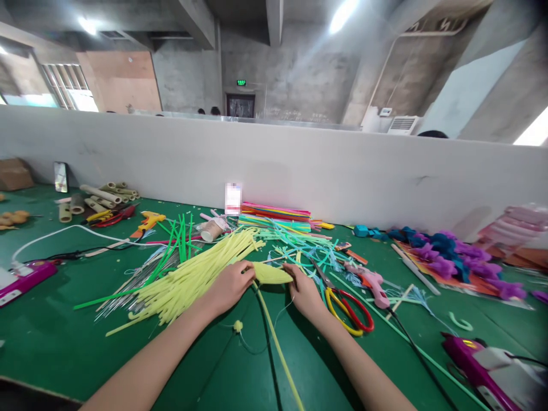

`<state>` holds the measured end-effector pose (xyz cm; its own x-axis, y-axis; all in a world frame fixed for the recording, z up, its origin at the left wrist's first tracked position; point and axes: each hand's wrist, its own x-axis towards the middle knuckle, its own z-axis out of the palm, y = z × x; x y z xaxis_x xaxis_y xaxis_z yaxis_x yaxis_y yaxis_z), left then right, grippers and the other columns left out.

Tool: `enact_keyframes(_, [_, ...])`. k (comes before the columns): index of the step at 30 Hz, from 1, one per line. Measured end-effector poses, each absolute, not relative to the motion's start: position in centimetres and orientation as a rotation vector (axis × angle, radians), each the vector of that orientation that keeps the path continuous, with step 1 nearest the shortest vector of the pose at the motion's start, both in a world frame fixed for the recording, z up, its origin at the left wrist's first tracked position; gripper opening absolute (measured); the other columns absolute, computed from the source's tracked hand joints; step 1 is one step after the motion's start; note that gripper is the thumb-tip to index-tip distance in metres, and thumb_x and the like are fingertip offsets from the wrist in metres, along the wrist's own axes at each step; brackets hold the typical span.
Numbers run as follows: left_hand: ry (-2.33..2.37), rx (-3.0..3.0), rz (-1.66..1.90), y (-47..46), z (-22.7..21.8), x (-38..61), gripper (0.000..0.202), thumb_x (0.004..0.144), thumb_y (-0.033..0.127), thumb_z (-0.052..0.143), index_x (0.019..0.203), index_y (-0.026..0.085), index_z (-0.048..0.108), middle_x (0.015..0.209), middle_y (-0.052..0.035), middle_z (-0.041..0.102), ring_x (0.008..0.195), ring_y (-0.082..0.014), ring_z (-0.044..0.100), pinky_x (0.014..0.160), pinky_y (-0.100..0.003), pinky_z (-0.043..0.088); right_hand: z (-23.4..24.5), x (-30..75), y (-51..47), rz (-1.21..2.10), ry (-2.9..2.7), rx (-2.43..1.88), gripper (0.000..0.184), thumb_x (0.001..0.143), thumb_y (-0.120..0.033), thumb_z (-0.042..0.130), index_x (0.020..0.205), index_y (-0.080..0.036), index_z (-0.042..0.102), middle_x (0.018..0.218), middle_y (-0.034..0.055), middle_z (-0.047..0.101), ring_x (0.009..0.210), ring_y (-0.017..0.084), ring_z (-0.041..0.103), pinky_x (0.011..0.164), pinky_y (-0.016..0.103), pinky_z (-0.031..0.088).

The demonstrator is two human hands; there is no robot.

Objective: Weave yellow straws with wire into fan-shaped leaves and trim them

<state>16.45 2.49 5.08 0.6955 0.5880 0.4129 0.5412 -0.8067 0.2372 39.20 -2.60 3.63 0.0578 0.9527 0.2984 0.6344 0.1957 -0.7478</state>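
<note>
A pale yellow petal-shaped piece (270, 273), which looks made of fuzzy pipe cleaner, is stretched level between my two hands. My left hand (232, 285) pinches its left end. At its pointed right end my right hand (305, 290) has closed fingers. One long yellow pipe cleaner (274, 337) hangs from the left end toward the table's front. Below, a thin wire with a small yellow knot (238, 326) lies in a loose curve. A big pile of yellow pipe cleaners (197, 274) is beside my left hand. Scissors with red and yellow handles (349, 308) lie right of my right hand.
A pink glue gun (372, 282) lies right, an orange-yellow glue gun (149, 221) left. Power strips (28, 281) sit at both sides. Coloured pipe cleaners (278, 214) and a phone (233, 198) are at the grey partition (180, 162). Purple-blue fuzzy pieces (454, 257) are far right.
</note>
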Motion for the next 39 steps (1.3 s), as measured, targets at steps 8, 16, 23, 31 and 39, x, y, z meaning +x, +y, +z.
enact_keyframes(8, [0.990,2.833,0.666,2.5,5.1,16.1,0.017,0.092,0.025,0.045,0.094,0.020,0.060,0.103,-0.0072,0.058,0.091,-0.0181,0.057,0.079,-0.029,0.045,3.6,39.3,-2.8,0.646,-1.540,-1.559,0.033,0.088,-0.031,0.039,0.117,-0.018,0.050,0.112,0.0116,0.066,0.094,0.020,0.066,0.074,0.034,0.055])
enact_keyframes(16, [0.973,2.876,0.600,3.1,6.0,15.6,0.022,0.093,0.030,0.047,0.085,0.020,0.065,0.086,-0.0051,0.063,0.085,-0.0190,0.056,0.077,-0.030,0.041,4.0,39.7,-2.9,0.565,-1.652,-1.618,0.030,0.080,-0.019,0.050,0.107,-0.020,0.062,0.109,0.0067,0.068,0.094,0.021,0.064,0.087,0.038,0.048])
enact_keyframes(23, [1.053,2.378,0.549,3.5,7.1,14.4,0.021,0.080,0.042,0.061,0.079,0.023,0.069,0.081,-0.0002,0.070,0.078,-0.0180,0.063,0.069,-0.026,0.043,4.5,40.4,-3.0,0.475,-1.713,-1.619,0.031,0.082,-0.022,0.050,0.111,-0.021,0.060,0.107,0.0059,0.068,0.089,0.020,0.063,0.082,0.034,0.048])
enact_keyframes(31, [1.144,1.954,0.635,4.3,8.1,13.7,0.033,0.068,0.049,0.068,0.077,0.017,0.068,0.073,-0.0034,0.069,0.064,-0.0175,0.061,0.055,-0.024,0.041,4.2,40.6,-2.8,0.466,-1.752,-1.625,0.029,0.082,-0.024,0.049,0.107,-0.023,0.063,0.102,0.0050,0.069,0.083,0.019,0.064,0.077,0.032,0.051])
enact_keyframes(39, [0.893,1.624,0.623,3.8,6.9,14.7,0.038,0.075,0.052,0.060,0.081,0.015,0.064,0.081,-0.0060,0.068,0.062,-0.0127,0.056,0.055,-0.023,0.044,6.6,41.6,-4.1,0.306,-1.782,-1.689,0.022,0.082,-0.030,0.049,0.091,-0.020,0.066,0.094,0.0083,0.068,0.082,0.023,0.062,0.077,0.036,0.047])
